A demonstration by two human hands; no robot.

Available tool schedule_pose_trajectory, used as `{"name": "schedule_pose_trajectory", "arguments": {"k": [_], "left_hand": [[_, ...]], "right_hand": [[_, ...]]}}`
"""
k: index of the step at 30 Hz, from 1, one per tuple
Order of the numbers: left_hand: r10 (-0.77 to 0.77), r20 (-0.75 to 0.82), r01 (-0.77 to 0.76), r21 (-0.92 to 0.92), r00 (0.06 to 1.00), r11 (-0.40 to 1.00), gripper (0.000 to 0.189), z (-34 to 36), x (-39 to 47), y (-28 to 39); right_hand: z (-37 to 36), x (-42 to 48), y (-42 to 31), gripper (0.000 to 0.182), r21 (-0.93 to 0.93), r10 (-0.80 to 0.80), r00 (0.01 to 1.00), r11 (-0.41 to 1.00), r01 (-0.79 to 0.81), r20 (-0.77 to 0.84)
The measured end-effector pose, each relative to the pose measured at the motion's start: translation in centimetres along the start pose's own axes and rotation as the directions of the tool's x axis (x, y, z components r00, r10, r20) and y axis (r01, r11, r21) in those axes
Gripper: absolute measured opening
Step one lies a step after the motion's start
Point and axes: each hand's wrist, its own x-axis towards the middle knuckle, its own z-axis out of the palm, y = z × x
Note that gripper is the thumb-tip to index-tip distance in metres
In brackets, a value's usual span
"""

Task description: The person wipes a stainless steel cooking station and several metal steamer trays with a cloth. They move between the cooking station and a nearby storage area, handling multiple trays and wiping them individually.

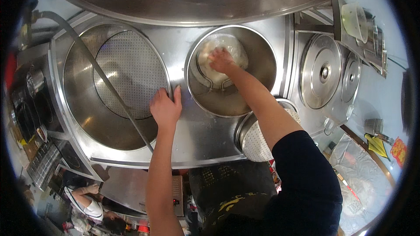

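Observation:
My left hand grips the right rim of a large round steel pot on the left of the steel counter. Inside that pot lies a perforated steel disc, and a grey hose crosses over it. My right hand reaches down into a smaller round steel pot. It is spread over a shiny, pale round mass, blurred; whether it holds anything cannot be told. A bent metal tube shows beside the mass. By my right forearm, a white perforated disc leans on another steel vessel.
A wide steel vessel overhangs the far side. Steel lids lie on the right, below a shelf with a plastic container. Glass mugs stand near them. Another person is at the lower left, away from the counter.

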Motion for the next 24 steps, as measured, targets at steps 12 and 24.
{"name": "schedule_pose_trajectory", "arguments": {"k": [12, 24], "left_hand": [[0.013, -0.022, -0.013, 0.034, 1.0, 0.999, 0.05, -0.1, -0.3, -0.1], [0.042, -0.056, -0.04, 0.036, 0.998, 0.999, 0.051, 0.0, -0.1, -0.1]], "right_hand": [[0.2, 0.2, -7.4, 0.046, -0.072, 0.312, 0.871, 0.948, -0.309, 0.379], [0.1, 0.1, -1.2, 0.049, 0.301, 0.466, 0.837, 0.786, -0.54, 0.287]]}}
